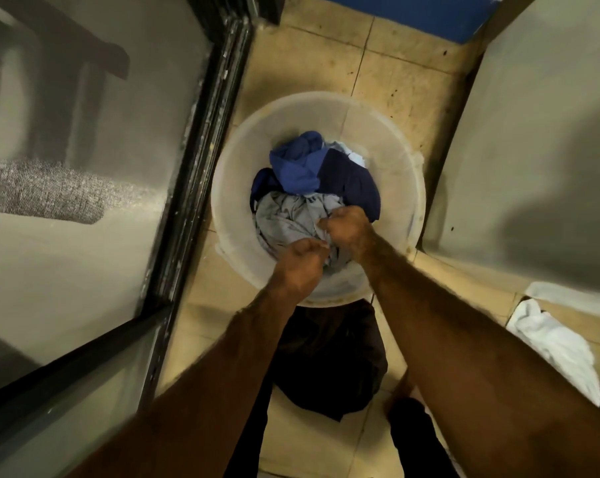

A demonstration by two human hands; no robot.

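Yellowish floor tiles run between a screened door on my left and a pale wall on my right, and the tub stands on them at my feet.

Both my hands are closed. My left hand and right hand, fists just beside each other, each bunch a fold of the grey garment at its near edge. To lift it well, I judge I should pull straight up and slowly, spreading my hands a little. That way it comes free of the blue garment and the navy garment touching its far side without dragging them along.

The grey garment is crumpled and deeply creased; whether it is damp I cannot tell. It lies on top, at the near side of the translucent white tub. A dark cloth lies on the floor against the tub, and a white cloth lies well off to my right.
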